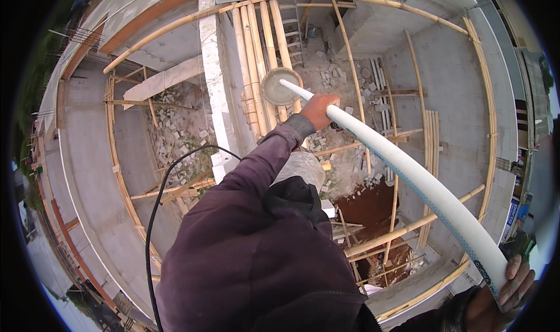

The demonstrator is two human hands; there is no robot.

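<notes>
A long white pipe, with blue-green marks along one side, runs from the middle of the head view to the lower right. My left hand is wrapped round it near its far end. At the near end, the fingers of my right hand close on it. Just beyond my left hand, the pipe's tip overlaps a round bucket with grey contents; whether it touches them I cannot tell. The bucket stands on several bamboo poles laid side by side.
A pale block wall runs along the poles' left side. Bamboo scaffolding surrounds the space. Far below lie rubble and reddish soil. A black cable curves past my left side. A ladder stands beyond the bucket.
</notes>
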